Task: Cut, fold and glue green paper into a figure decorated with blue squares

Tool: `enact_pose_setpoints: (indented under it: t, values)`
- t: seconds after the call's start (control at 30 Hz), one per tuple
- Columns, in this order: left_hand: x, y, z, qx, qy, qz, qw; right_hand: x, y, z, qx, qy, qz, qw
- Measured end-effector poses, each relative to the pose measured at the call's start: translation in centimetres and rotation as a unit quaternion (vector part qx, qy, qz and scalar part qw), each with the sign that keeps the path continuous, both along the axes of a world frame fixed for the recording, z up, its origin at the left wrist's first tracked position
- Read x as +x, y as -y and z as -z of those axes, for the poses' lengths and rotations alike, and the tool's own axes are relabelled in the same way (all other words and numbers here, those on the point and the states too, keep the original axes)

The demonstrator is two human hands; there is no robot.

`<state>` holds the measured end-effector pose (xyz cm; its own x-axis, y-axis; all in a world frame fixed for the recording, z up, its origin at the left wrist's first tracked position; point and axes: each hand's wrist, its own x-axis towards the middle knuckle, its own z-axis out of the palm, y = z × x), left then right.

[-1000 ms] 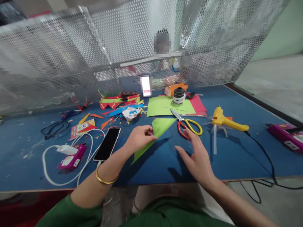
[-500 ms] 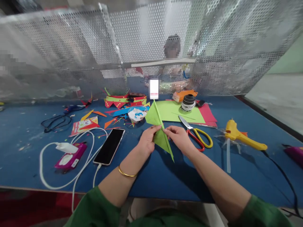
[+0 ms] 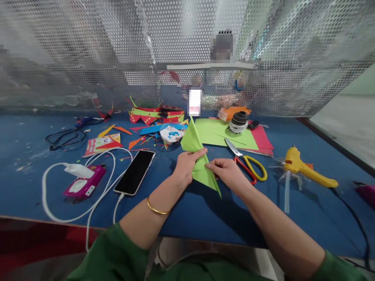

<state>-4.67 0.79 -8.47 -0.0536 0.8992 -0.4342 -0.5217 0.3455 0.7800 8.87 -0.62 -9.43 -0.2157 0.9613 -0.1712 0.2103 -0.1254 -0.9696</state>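
Observation:
A folded sheet of light green paper (image 3: 205,176) is held up over the blue table, tilted, with a narrow strip along its long edge. My left hand (image 3: 187,166) grips it from the left, thumb across the middle of the paper. The fingers behind the sheet are hidden. With thumb and forefinger, my right hand (image 3: 225,171) pinches the paper's right edge, a little below the left thumb. Just right of that hand lie scissors (image 3: 248,166) with one red and one yellow handle loop, blades pointing away.
Behind are green sheets (image 3: 211,130), red sheets (image 3: 262,138) and a black-and-white jar-like object (image 3: 238,121). A yellow glue gun (image 3: 307,168) lies right. Left are a phone (image 3: 135,171), a purple power strip (image 3: 88,182) and paper scraps. A perforated screen (image 3: 102,58) stands behind; a person is beyond it.
My left thumb has moved from the strip edge to lie across the paper. My right fingers have slid slightly down and right along the edge. The camera view has tilted a little.

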Motion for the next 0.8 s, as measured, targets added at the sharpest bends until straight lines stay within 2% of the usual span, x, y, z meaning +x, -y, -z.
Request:
enact_pose_setpoints:
  t: [0.13,0.27,0.33,0.4,0.47,0.53,0.6,0.7,0.8]
  values:
    - [-1.1,-1.0,-0.1,0.004,-0.007,-0.027,1.000,0.5,1.1,0.3,-0.046,0.017,-0.029,0.998]
    - [-2.2,-1.8,0.1,0.006,-0.012,-0.039,0.999,1.8,3.2,0.5,-0.079,0.038,-0.064,0.994]
    - [-2.4,-1.9,0.2,0.003,-0.018,-0.022,1.000,3.0,4.1,0.0,-0.084,0.057,-0.084,0.991]
    - [-2.2,-1.7,0.1,0.000,-0.027,0.016,1.000,4.2,4.1,-1.1,-0.050,0.094,-0.083,0.991]
    - [-1.8,-1.2,0.0,0.004,-0.037,0.059,0.998,4.9,3.0,-2.6,0.037,0.126,-0.027,0.991]
    - [-1.3,-0.5,-0.1,0.014,-0.048,0.095,0.994,4.6,1.2,-3.9,0.098,0.099,0.040,0.989]
    - [-0.9,0.0,-0.3,0.026,-0.055,0.120,0.991,3.5,-0.8,-4.5,0.090,0.040,0.070,0.993]
    - [-0.5,0.5,-0.4,0.044,-0.060,0.137,0.988,1.7,-2.9,-4.0,0.070,0.024,0.049,0.996]
    - [-0.4,0.5,-0.2,0.046,-0.065,0.151,0.985,0.8,-3.8,-3.0,0.069,0.015,0.044,0.997]
